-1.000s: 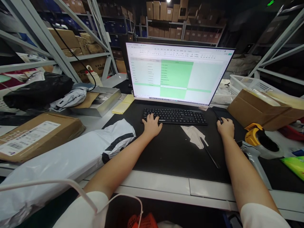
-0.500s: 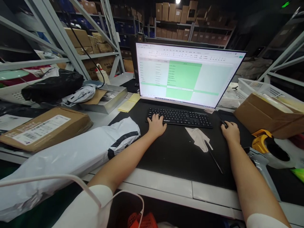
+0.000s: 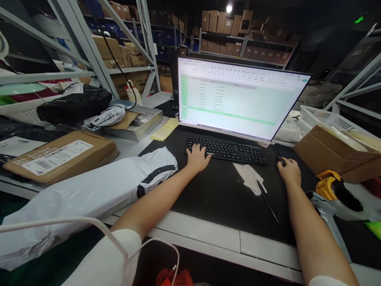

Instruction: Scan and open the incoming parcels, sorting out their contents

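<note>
My left hand [image 3: 197, 158] rests with fingers spread on the left end of a black keyboard [image 3: 235, 151]. Over a black computer mouse [image 3: 281, 160], mostly hidden under the palm, my right hand [image 3: 290, 171] is curled. Behind the keyboard stands a monitor [image 3: 238, 99] showing a spreadsheet with a green band across one row and a green column at the left. A crumpled white tissue [image 3: 248, 177] and a thin black pen-like stick [image 3: 271, 209] lie on the black desk mat [image 3: 208, 198] between my arms.
At left lie a white plastic mailer [image 3: 98, 186], a brown parcel [image 3: 62, 157] and a metal tray [image 3: 139, 127]. Yellow paper slips [image 3: 164, 129] sit by the monitor. On the right are an open carton [image 3: 333, 153], a yellow tape dispenser [image 3: 327, 184] and a grey scanner [image 3: 326, 210].
The green-highlighted column on the screen has shifted from the middle to the far left. The view has tilted slightly; both hands stay on the keyboard and mouse.
</note>
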`<state>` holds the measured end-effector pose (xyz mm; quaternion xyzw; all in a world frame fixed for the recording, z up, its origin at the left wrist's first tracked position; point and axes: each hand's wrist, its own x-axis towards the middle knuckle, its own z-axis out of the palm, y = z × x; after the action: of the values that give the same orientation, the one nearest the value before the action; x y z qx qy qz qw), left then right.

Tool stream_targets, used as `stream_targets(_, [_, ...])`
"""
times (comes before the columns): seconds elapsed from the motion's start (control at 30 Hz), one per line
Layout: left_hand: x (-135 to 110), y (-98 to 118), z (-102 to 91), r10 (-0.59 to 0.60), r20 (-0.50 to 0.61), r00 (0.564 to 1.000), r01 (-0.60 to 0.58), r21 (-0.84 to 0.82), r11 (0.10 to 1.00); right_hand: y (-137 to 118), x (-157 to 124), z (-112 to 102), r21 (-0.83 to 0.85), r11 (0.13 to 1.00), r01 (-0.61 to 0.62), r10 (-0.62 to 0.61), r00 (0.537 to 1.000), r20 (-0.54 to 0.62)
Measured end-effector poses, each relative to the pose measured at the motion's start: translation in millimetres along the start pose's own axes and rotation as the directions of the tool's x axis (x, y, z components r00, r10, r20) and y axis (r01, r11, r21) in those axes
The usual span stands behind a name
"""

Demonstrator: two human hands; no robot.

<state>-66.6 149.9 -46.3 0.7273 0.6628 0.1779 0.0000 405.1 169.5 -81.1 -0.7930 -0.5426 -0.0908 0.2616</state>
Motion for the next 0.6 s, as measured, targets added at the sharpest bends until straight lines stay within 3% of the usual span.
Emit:
stream_targets(0.23, [16.9, -21.7, -4.0, -0.205, -0.049, 0.978, 0.201, -0.079, 0.976, -0.7, -0.6, -1.4, -0.012, 0.999, -0.041, 0.041, 0.999, 0.025])
stream_targets(0.5, [13.9, -22.9, -7.1, -0.296, -0.123, 0.947, 0.268, -0.205, 0.941, -7.3, -3.6, -5.8, 0.020, 0.999, -0.033, 0.033, 0.999, -0.002])
stream_targets(0.6, [9.7, -17.6, -5.8, -0.203, -0.144, 0.969, 0.181, -0.148, 0.972, -16.7, -9.3, -16.7, 0.022, 1.000, -0.019, 0.021, 0.997, -0.069])
